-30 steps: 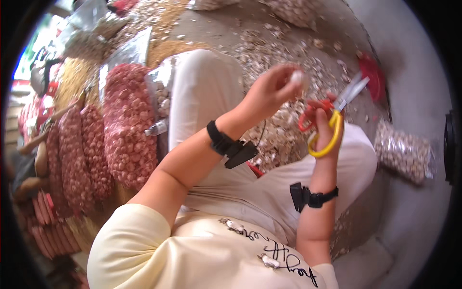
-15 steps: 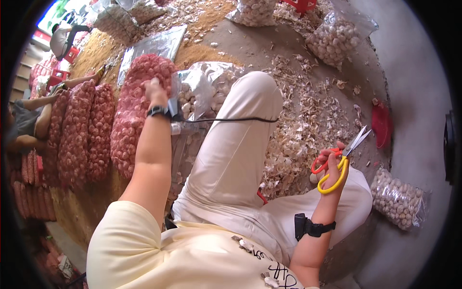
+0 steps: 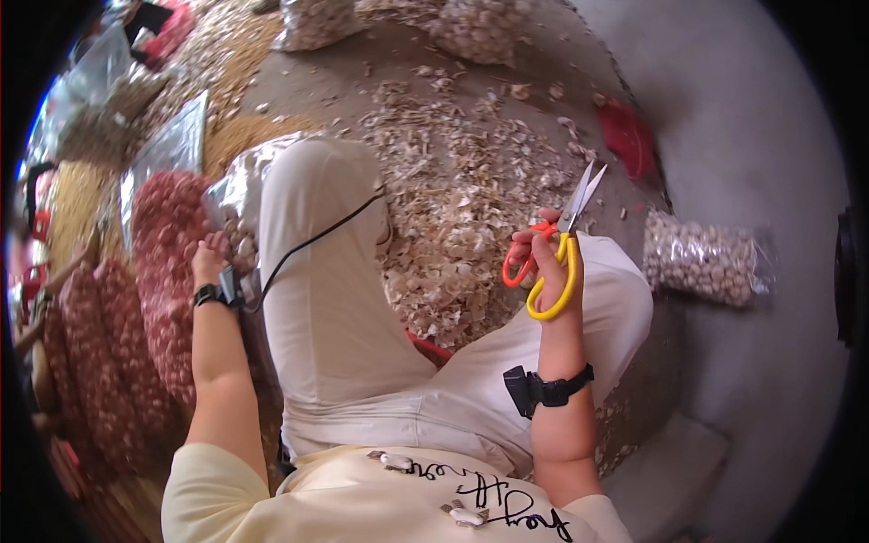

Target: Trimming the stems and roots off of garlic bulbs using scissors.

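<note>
Left hand [image 3: 210, 256] drawn back from red sack [image 3: 167, 271]; scissors [image 3: 554, 258] unchanged.

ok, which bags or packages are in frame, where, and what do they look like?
Red mesh sacks: left, long, bulging; left hand rests at one.
Clear bag: by the left knee, crinkled, pale contents.
Clear bag: right floor, lumpy, whitish bulbs.
Two clear bags: top edge.
Right hand: holds yellow and orange scissors.
</note>
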Available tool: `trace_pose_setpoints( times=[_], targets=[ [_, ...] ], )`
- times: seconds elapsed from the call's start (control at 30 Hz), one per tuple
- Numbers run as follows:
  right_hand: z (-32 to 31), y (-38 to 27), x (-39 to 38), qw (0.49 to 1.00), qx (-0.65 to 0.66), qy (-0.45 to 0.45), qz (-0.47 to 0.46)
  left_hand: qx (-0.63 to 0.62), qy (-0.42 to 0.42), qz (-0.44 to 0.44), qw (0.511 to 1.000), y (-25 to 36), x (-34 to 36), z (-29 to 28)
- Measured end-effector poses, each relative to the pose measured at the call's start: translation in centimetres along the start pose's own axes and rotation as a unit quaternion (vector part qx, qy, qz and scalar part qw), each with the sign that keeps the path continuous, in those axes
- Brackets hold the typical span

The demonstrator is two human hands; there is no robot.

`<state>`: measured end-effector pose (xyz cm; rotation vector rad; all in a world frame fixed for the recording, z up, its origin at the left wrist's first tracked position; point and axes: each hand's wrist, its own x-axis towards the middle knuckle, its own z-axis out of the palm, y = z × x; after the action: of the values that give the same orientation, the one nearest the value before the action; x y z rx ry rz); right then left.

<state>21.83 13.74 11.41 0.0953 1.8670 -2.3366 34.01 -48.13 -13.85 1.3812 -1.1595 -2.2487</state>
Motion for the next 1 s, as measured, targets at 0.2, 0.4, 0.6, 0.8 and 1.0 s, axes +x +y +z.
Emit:
trace_pose_setpoints(
  times=[0.2,0.4,0.6,0.8,1.0],
  targets=[
    [-3.4,-8.6,-2.9,0.976,0.162,-0.002,-0.147,0.22,-0.197,0.232,0.927,12.7,-13.3,20.4],
    [-11.5,-14.1,-3.7,0.975,0.13,0.039,-0.177,0.425,-0.367,0.2,0.803,15.0,-17.0,40.6],
    [-23.8,-8.0,-4.5,0.929,0.026,0.322,-0.182,0.628,-0.386,0.239,0.632,6.4,-10.3,57.0],
    [-42.5,16.0,-8.1,0.896,0.214,0.341,0.187,0.81,-0.304,0.312,0.392,-10.1,0.5,59.3],
    [-43.3,26.9,-6.7,0.819,0.332,0.375,0.28,0.836,-0.204,0.428,0.277,-18.4,17.0,64.4]
  ],
)
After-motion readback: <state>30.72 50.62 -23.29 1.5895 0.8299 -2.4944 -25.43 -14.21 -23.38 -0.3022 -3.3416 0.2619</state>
